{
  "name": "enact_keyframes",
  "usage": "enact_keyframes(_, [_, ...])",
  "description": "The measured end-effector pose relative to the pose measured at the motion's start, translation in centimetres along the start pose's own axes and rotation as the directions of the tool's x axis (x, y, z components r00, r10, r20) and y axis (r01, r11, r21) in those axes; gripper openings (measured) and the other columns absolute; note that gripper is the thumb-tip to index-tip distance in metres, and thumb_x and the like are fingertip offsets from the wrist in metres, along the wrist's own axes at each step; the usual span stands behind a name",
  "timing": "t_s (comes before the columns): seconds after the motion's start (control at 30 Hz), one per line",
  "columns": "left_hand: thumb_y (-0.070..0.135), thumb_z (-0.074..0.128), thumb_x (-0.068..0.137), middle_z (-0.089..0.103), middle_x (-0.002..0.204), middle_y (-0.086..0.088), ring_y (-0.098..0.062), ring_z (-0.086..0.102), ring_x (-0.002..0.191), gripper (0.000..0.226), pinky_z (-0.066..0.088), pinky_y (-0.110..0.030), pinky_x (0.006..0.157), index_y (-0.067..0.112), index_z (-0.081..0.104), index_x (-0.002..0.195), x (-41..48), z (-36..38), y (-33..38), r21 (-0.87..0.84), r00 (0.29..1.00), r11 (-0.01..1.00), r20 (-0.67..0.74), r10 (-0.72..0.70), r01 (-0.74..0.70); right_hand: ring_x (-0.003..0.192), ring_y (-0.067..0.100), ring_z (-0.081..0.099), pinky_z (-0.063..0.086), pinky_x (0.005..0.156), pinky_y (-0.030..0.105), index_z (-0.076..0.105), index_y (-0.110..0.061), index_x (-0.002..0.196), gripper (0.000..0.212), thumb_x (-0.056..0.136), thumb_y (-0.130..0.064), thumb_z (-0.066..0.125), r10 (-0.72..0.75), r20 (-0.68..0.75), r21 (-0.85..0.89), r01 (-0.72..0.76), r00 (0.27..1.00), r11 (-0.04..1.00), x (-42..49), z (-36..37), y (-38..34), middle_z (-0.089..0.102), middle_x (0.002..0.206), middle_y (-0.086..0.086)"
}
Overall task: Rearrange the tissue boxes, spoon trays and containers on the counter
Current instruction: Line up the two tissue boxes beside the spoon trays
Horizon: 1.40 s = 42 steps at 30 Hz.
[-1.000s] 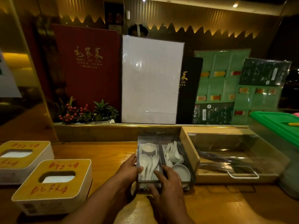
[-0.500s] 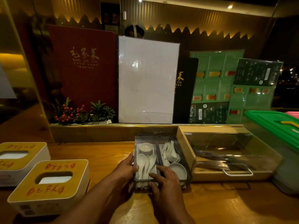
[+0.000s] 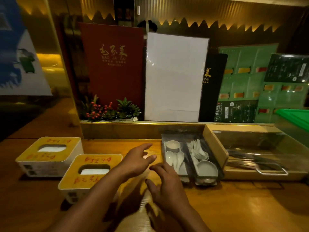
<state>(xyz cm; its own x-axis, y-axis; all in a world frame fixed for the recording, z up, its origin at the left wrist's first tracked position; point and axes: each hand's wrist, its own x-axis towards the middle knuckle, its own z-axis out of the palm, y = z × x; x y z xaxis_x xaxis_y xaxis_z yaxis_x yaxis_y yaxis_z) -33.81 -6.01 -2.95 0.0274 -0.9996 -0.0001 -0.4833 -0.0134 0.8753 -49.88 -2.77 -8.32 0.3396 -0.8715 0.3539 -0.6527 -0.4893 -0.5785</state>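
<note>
Two clear spoon trays stand side by side on the wooden counter: the left spoon tray (image 3: 173, 158) and the right spoon tray (image 3: 203, 162), both holding white spoons and small dishes. My left hand (image 3: 136, 160) hovers open just left of them, fingers spread, touching nothing. Nearer to me, my right hand (image 3: 166, 185) is open too, its fingertips close to the left tray's front corner. Two tissue boxes with yellow tops sit at the left: the near tissue box (image 3: 88, 174) beside my left forearm and the far tissue box (image 3: 50, 155).
A wooden container with a clear lid (image 3: 254, 153) holding metal tongs adjoins the trays on the right. A green-lidded bin (image 3: 296, 119) stands at the far right. Menus (image 3: 113, 64) and a small plant (image 3: 108, 111) line the raised ledge behind.
Both hands have let go of the left spoon tray and moved left, away from it, fingers spread. The camera has turned left, so the trays now appear further right.
</note>
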Motion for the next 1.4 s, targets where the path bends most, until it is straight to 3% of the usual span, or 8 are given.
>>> enact_keyframes(0.23, [0.032,0.069,0.091,0.058,0.136,0.003,-0.014,0.053,0.128,0.046,0.049,-0.036,0.098,0.035,0.057,0.135,-4.2,-11.4,-4.8,0.179,0.993,0.983,-0.1,0.059,-0.04,0.144,0.025,0.025,0.036,0.111,0.043,0.026,-0.048,0.146,0.086,0.071,-0.077,0.057,-0.043,0.182,-0.093,0.061,0.982,0.994,0.8,7.2,-9.6,0.02,0.16,0.001])
enact_keyframes(0.47, [0.044,0.075,0.082,0.05,0.145,0.001,-0.021,0.051,0.128,0.062,0.044,-0.038,0.1,0.03,0.054,0.139,-6.5,-16.5,-11.1,0.367,0.981,0.93,-0.182,0.072,0.0,0.144,0.019,0.024,0.028,0.113,0.043,0.035,-0.047,0.145,0.075,0.079,-0.071,0.059,0.129,0.081,-0.335,-0.095,0.988,0.937,1.9,8.7,-9.6,0.024,0.16,-0.01])
enact_keyframes(0.6, [0.039,0.073,0.087,0.042,0.154,-0.002,-0.027,0.046,0.136,0.079,0.042,-0.043,0.104,0.032,0.03,0.153,-6.3,-14.5,-11.9,0.186,0.993,0.98,-0.107,-0.056,0.075,0.142,0.018,0.026,0.029,0.114,0.045,0.039,-0.044,0.145,0.069,0.083,-0.063,0.062,0.247,0.025,-0.358,-0.222,0.969,0.907,3.1,6.8,-8.1,0.027,0.159,-0.01])
enact_keyframes(0.83, [0.025,0.068,0.093,0.053,0.147,-0.005,-0.029,0.057,0.126,0.073,0.056,-0.047,0.092,0.028,0.028,0.154,-0.7,-10.4,-9.6,-0.235,0.968,0.949,-0.084,-0.235,0.21,0.132,0.022,0.039,0.038,0.108,0.046,0.049,-0.04,0.139,0.065,0.081,-0.066,0.063,0.365,-0.096,-0.388,-0.373,0.926,0.843,6.7,4.5,-4.9,0.044,0.149,-0.004])
enact_keyframes(0.97, [0.022,0.059,0.099,0.058,0.141,-0.005,-0.029,0.061,0.118,0.051,0.055,-0.032,0.071,0.029,0.044,0.147,2.3,-8.7,-8.1,-0.217,0.972,0.956,-0.085,-0.221,0.198,0.135,0.022,0.039,0.032,0.113,0.047,0.048,-0.038,0.141,0.063,0.085,-0.064,0.06,0.356,-0.122,-0.394,-0.375,0.926,0.839,9.2,4.0,-2.9,0.044,0.151,-0.004])
enact_keyframes(1.2, [0.032,0.055,0.099,0.063,0.13,0.001,-0.025,0.065,0.108,0.045,0.058,-0.05,0.086,0.064,0.044,0.128,6.6,-6.8,-8.9,-0.267,0.967,0.94,-0.079,-0.242,0.214,0.133,0.024,0.041,0.038,0.11,0.047,0.046,-0.034,0.144,0.063,0.087,-0.055,0.063,0.403,-0.144,-0.299,-0.428,0.904,0.853,11.6,4.1,-0.2,0.043,0.15,-0.001])
enact_keyframes(1.33, [0.025,0.053,0.102,0.058,0.138,-0.001,-0.017,0.059,0.105,0.048,0.053,-0.031,0.074,0.038,0.043,0.147,7.7,-6.3,-8.8,-0.213,0.968,0.957,-0.114,-0.223,0.196,0.132,0.027,0.043,0.043,0.107,0.048,0.045,-0.033,0.145,0.063,0.088,-0.054,0.064,0.414,-0.15,-0.264,-0.44,0.898,0.858,12.0,4.4,0.7,0.042,0.15,0.0])
enact_keyframes(1.4, [0.024,0.053,0.102,0.059,0.136,0.003,-0.013,0.06,0.101,0.047,0.056,-0.029,0.07,0.041,0.044,0.146,8.1,-6.0,-9.0,-0.248,0.969,0.949,-0.101,-0.224,0.194,0.13,0.028,0.046,0.046,0.104,0.048,0.046,-0.032,0.144,0.063,0.087,-0.054,0.064,0.411,-0.156,-0.254,-0.438,0.898,0.862,12.1,4.6,1.2,0.043,0.149,0.001])
